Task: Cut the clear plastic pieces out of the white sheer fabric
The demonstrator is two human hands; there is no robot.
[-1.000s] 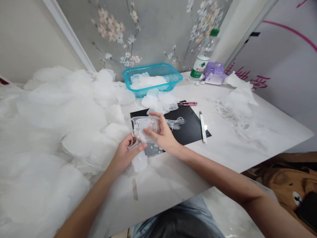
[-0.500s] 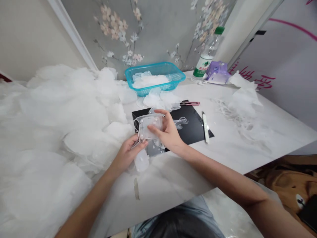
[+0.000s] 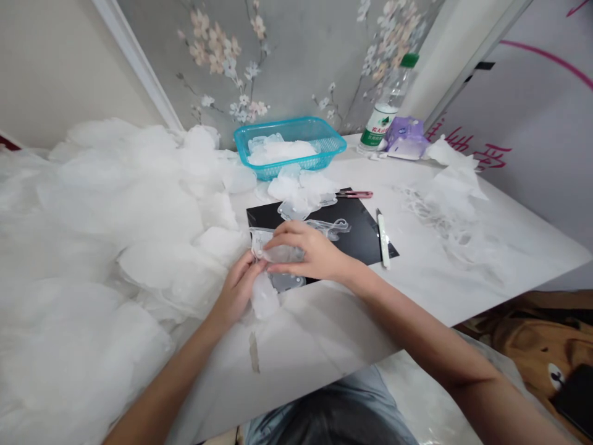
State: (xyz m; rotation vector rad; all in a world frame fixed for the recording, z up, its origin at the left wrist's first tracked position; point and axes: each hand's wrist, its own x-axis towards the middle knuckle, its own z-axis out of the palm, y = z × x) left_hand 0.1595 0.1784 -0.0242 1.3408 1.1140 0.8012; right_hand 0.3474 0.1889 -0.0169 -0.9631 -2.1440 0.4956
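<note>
A translucent white plastic piece [image 3: 273, 253] with small round studs lies between both hands, over the near left corner of a black mat [image 3: 356, 232]. My right hand [image 3: 308, 250] lies palm down over it, fingers curled round its top edge. My left hand [image 3: 241, 287] pinches its left lower edge with thumb and fingers. More clear plastic pieces [image 3: 331, 227] lie on the mat just beyond my right hand.
A big heap of white translucent pieces [image 3: 115, 216] covers the table's left side. A turquoise basket [image 3: 333, 143] with more pieces stands at the back. Pink snips [image 3: 354, 194] and a white tool [image 3: 382, 238] lie by the mat. A bottle [image 3: 386, 108], a purple pack [image 3: 405, 136] and white scraps [image 3: 451, 179] are at the right.
The plastic piece, held up and tilted toward me before, has come down flat near the mat. My right hand has turned palm down over it; my left hand keeps its edge.
</note>
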